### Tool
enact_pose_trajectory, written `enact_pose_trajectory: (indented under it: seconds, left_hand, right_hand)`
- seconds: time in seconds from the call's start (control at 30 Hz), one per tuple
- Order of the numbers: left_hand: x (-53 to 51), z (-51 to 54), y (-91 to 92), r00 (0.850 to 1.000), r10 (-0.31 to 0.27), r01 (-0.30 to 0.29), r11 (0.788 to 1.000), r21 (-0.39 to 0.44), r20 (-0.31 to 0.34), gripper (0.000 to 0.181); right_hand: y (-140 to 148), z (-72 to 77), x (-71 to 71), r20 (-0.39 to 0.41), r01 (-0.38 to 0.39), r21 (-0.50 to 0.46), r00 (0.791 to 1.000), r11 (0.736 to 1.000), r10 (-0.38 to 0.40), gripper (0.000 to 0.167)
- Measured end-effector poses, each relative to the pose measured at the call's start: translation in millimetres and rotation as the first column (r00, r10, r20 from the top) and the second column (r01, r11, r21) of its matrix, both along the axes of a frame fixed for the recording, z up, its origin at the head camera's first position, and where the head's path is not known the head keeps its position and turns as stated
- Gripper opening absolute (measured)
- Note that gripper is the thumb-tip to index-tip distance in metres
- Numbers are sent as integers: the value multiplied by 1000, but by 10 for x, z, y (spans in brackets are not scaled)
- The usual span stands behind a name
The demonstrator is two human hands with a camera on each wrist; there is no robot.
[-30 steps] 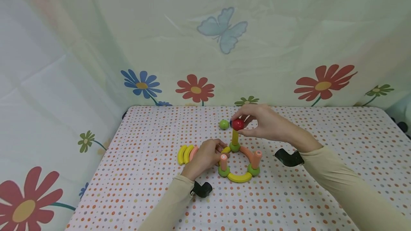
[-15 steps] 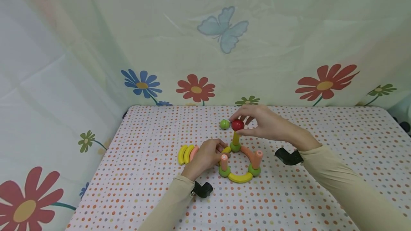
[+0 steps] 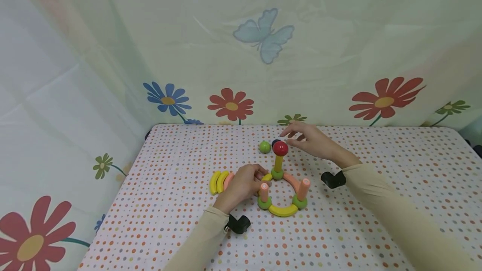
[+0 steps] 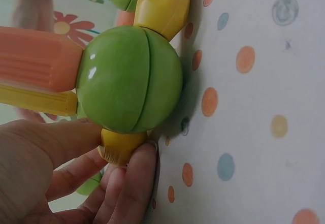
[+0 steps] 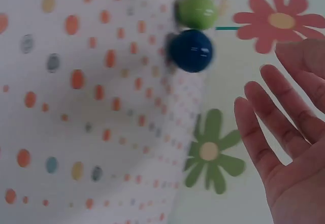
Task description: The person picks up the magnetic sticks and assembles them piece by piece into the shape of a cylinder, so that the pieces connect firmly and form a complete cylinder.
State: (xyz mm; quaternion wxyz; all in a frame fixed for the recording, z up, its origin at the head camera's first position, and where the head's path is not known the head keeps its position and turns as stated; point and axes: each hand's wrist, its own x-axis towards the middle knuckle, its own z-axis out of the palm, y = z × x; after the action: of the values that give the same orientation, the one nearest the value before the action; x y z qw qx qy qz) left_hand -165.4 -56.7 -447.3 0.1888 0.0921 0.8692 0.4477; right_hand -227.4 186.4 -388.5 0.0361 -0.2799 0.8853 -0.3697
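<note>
Nearest, at lower centre, a black wrist piece (image 3: 239,224) juts out beside the left sleeve (image 3: 201,237). Above it, the ring's front yellow curve (image 3: 283,211) lies left to right, bowing toward the bottom of the frame, between the front left green ball (image 3: 264,203) and front right green ball (image 3: 300,202), each bearing an upright pink stick (image 3: 304,189). At centre, the left hand (image 3: 244,181) pinches the side yellow curve (image 4: 121,147), fingers drawn in around it (the hand hides part of it). Just left, loose yellow curves (image 3: 220,182) and a pink curve (image 3: 226,182) lie side by side, long axes running near to far. At the ring's far end, the rear green ball (image 3: 277,174) carries an upright yellow stick (image 3: 278,163), with the red ball (image 3: 280,149) on top. Beside that, the right hand (image 3: 314,140) holds nothing, fingers parted. Close behind the red ball are a dark blue ball (image 5: 192,51) and a loose green ball (image 3: 265,147), near the table's (image 3: 376,216) far edge; its dotted cloth spreads widely rightward. Beyond rises a flowered curtain (image 3: 320,66).
</note>
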Motion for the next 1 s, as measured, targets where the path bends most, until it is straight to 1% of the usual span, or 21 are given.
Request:
enact_pose_trajectory:
  seconds: [0.1, 0.2, 0.27, 0.33, 0.43, 0.5, 0.63, 0.77, 0.87, 1.0]
  left_hand:
    - [-4, 1, 1, 1000, -1, 1, 1000, -5, 0, 28]
    - [-8, 0, 9, 1000, 0, 0, 1000, -11, -4, 27]
    - [-9, 4, 15, 1000, 3, -3, 1000, -16, -5, 27]
    - [-9, 11, 20, 1000, 1, -2, 1000, -22, -7, 28]
    - [-7, 18, 19, 1000, -3, 3, 1000, -27, -5, 28]
    - [-7, 15, 14, 1000, -4, 4, 1000, -29, -7, 28]
    - [-5, 3, -6, 1000, 5, -5, 1000, -18, -5, 28]
    - [5, 2, -17, 1000, 0, 0, 1000, -4, -1, 28]
    - [7, 5, -14, 1000, -5, 5, 1000, -8, -8, 28]
    - [6, 13, -4, 1000, -9, 9, 1000, -17, -20, 27]
  right_hand:
    - [-62, -134, -42, 31, -18, 39, 999, 999, 17, 32]
    - [-135, -242, -85, 39, -38, 73, 999, 997, 35, 38]
    - [-179, -302, -115, 31, -62, 86, 998, 994, 60, 36]
    - [-202, -358, -134, 26, -70, 103, 997, 992, 68, 31]
    - [-196, -412, -127, 37, -46, 128, 998, 991, 41, 23]
    - [-174, -429, -106, 49, -15, 140, 999, 990, 8, 19]
    - [-116, -426, -53, 62, 26, 167, 997, 986, -36, 21]
    - [-6, -384, 46, 64, 55, 169, 996, 984, -67, 27]
    - [97, -314, 147, 56, 71, 138, 995, 988, -80, 30]
    - [235, -170, 291, 36, 85, 93, 995, 992, -89, 33]
